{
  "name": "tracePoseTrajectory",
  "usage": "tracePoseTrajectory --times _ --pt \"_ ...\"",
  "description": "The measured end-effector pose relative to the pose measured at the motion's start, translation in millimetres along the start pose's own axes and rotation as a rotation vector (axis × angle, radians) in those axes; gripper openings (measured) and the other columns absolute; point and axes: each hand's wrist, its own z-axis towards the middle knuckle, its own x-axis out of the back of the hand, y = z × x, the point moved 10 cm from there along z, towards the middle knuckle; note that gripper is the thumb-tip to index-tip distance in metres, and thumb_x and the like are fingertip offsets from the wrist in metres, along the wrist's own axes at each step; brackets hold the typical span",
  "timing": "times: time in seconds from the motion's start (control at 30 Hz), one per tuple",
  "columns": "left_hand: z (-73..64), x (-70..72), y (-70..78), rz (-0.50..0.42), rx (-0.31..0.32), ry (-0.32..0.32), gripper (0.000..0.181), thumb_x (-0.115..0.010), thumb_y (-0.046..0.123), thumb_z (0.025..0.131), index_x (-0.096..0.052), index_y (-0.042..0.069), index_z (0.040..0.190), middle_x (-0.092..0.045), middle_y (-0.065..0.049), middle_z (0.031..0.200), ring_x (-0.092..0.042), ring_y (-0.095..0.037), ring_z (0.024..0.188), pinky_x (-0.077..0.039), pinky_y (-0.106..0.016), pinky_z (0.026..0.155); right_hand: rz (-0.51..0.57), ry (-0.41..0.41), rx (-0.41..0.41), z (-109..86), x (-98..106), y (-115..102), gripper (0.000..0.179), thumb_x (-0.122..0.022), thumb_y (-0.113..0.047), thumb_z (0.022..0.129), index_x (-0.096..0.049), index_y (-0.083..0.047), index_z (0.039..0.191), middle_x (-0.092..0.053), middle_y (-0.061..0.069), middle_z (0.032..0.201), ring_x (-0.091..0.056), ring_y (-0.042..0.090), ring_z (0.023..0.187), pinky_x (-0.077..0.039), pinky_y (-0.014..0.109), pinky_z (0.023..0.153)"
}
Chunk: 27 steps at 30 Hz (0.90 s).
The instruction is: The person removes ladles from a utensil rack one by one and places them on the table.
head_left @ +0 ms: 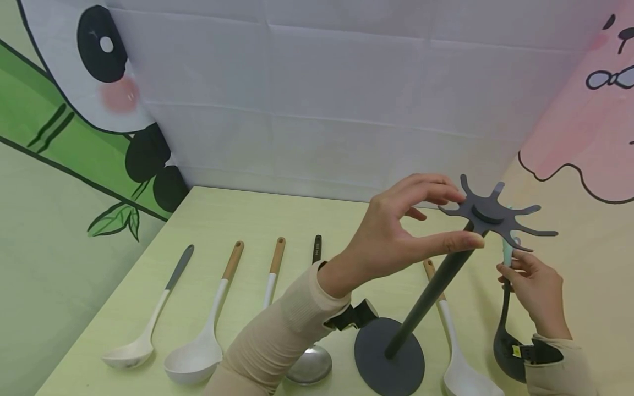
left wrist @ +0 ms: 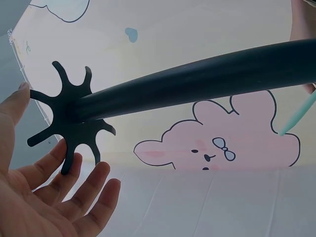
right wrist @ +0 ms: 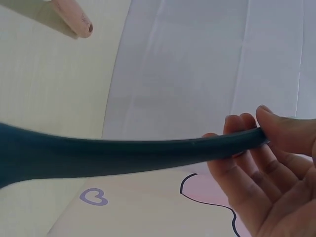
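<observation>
A dark utensil stand has a round base (head_left: pixel 366 357), a slanting pole (head_left: pixel 436 286) in this view and a star-shaped hook top (head_left: pixel 495 212). My left hand (head_left: pixel 391 231) holds that top, thumb on one prong and fingertips at others; the left wrist view shows the fingers (left wrist: pixel 101 180) spread around the prongs. At the right, my right hand (head_left: pixel 540 291) pinches the upper end of a ladle. Its handle is mint green (head_left: pixel 507 250) at the top, and its dark bowl (head_left: pixel 505 349) hangs low beside my sleeve. In the right wrist view the handle (right wrist: pixel 123 157) looks dark teal.
On the pale table (head_left: pixel 218 214) lie a white spoon (head_left: pixel 131 352) with grey handle, a white ladle (head_left: pixel 193 357), a wood-handled utensil (head_left: pixel 277 256) and a metal ladle (head_left: pixel 309 366), the last two partly behind my left forearm. A white turner (head_left: pixel 465 374) lies right of the base.
</observation>
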Motion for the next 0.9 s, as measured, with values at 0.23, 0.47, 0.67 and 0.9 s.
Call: tracePoseTrajectory --times 0.23,0.47,0.67,0.9 --pt "8.9 -2.4 -7.1 0.029 0.019 0.004 0.042 -0.085 0.009 0.077 -0.068 0.004 0.114 -0.060 -0.004 0.126 -0.055 0.006 0.110 -0.050 -0.019 0.085 -0.069 -0.069 0.026 14.7 -6.6 6.9 0.036 -0.063 -0.001 0.095 -0.055 0.016 0.125 -0.067 0.031 0.097 -0.060 -0.003 0.058 -0.054 0.019 0.051" --pt "14.4 -4.3 -11.4 0.012 0.000 0.024 0.043 -0.085 0.008 0.076 -0.067 0.003 0.115 -0.059 -0.006 0.126 -0.055 0.005 0.109 -0.051 -0.021 0.085 -0.146 -0.145 0.051 25.3 -14.1 13.7 0.039 -0.062 -0.001 0.094 -0.051 0.019 0.126 -0.066 0.034 0.098 -0.070 0.022 0.064 -0.053 0.024 0.050" --pt "14.7 -5.3 -13.4 0.034 0.013 0.013 0.043 -0.085 0.009 0.077 -0.068 0.003 0.115 -0.059 -0.006 0.127 -0.054 0.005 0.110 -0.050 -0.020 0.086 -0.181 -0.176 0.067 26.2 -19.2 17.2 0.043 -0.064 -0.003 0.093 -0.050 0.019 0.127 -0.066 0.035 0.099 -0.072 0.031 0.068 -0.052 0.024 0.049" --pt "14.7 -5.6 -14.8 0.045 0.017 0.011 0.043 -0.085 0.009 0.077 -0.068 0.004 0.115 -0.059 -0.004 0.127 -0.053 0.005 0.111 -0.050 -0.019 0.086 -0.179 -0.239 0.089 27.0 -27.8 24.7 0.044 -0.066 -0.001 0.091 -0.050 0.022 0.125 -0.068 0.032 0.095 -0.069 0.018 0.060 -0.054 0.028 0.048"
